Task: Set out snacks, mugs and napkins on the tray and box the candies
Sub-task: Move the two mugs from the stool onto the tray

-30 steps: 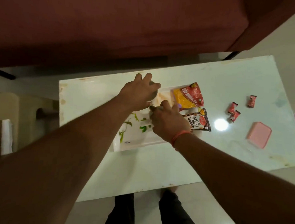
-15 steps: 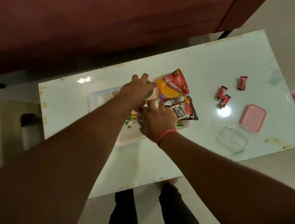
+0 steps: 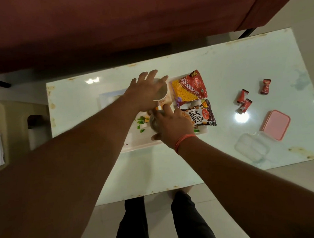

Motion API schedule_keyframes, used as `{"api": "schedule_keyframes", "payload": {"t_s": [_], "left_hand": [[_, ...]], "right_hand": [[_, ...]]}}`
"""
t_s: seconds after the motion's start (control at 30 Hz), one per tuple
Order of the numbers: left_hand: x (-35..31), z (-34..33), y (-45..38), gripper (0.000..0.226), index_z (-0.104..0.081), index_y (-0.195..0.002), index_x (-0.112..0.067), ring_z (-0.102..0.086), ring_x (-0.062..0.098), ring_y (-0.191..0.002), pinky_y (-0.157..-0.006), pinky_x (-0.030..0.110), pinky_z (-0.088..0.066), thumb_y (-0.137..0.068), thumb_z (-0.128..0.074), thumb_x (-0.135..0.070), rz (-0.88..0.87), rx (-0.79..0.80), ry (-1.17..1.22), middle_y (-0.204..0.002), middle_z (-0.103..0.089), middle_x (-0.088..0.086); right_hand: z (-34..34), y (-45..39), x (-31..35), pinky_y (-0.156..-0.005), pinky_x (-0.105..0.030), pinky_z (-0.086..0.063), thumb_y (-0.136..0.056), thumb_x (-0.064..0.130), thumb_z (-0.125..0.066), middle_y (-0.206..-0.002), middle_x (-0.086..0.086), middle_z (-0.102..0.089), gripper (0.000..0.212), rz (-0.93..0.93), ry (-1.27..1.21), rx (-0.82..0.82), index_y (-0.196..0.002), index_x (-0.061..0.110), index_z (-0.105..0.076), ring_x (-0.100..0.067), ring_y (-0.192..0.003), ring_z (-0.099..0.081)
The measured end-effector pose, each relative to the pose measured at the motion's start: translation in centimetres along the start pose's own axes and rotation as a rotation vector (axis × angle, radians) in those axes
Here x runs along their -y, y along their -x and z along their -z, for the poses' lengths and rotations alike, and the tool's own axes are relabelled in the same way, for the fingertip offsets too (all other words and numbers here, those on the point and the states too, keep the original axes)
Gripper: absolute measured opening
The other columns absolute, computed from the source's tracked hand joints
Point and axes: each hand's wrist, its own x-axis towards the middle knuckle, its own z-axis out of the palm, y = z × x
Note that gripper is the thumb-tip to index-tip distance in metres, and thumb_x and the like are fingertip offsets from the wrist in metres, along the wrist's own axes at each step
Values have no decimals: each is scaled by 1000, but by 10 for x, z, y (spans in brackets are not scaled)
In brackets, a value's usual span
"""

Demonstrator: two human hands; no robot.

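Observation:
A white tray point(image 3: 135, 145) with a leaf print lies mid-table. On its right part lie a red and yellow bhujia packet point(image 3: 188, 89) and a dark salted peanuts packet point(image 3: 200, 115). My left hand point(image 3: 147, 87) rests over a white and orange mug point(image 3: 162, 95) standing on the tray, fingers spread across its rim. My right hand point(image 3: 172, 127) grips a second mug point(image 3: 153, 123) just in front of it; that mug is mostly hidden. Three red wrapped candies point(image 3: 243, 99) lie right of the tray. A clear box point(image 3: 252, 148) and its pink lid point(image 3: 276, 124) sit near the right front.
The pale table point(image 3: 154, 169) has a dark red sofa point(image 3: 112, 27) along its far side. My legs point(image 3: 157, 221) stand at the near edge. A beige stool point(image 3: 18, 128) stands to the left. A bright lamp reflection point(image 3: 241, 117) shines beside the candies.
The view has swung, so the table sits lower and more to the right. My left hand's fingers have spread over the far mug. My right hand stays on the near mug.

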Motion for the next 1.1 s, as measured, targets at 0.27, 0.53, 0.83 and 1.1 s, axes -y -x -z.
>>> {"api": "schedule_keyframes", "payload": {"t_s": [0.27,0.53,0.83,1.1], "left_hand": [[37,-41,76,59,-45,-142,-14,-49,31,-126,-105,43,-45,-87,-64,-20,349,-328,513,-140,-46,12],[-8,-105,113,20,-65,-110,-14,-63,27,-99,-85,36,-48,-98,-51,-21,543,-269,795,-110,-67,7],[6,-80,87,28,-61,-117,-16,-63,25,-107,-91,32,-48,-97,-42,-8,714,-318,1039,-115,-68,5],[19,-45,34,29,-65,-122,-17,-61,25,-115,-103,41,-50,-98,-49,-10,774,-254,1300,-126,-65,6]], "right_hand": [[8,0,-11,-87,-53,-54,-75,51,-77,-139,-7,-42,97,60,-19,57,-152,26,-22,-38,-117,-51],[6,0,-7,-88,-50,-54,-75,51,-77,-137,-6,-44,93,50,-72,64,-149,26,-27,-35,-115,-53],[42,-38,-16,-88,-52,-54,-86,40,-68,-138,-15,-43,65,-4,-144,-160,-141,18,-41,-40,-118,-50],[63,-108,-14,-106,-46,-43,-77,27,-82,-154,-12,-28,102,47,-114,239,-156,26,-18,-40,-135,-42]]}}
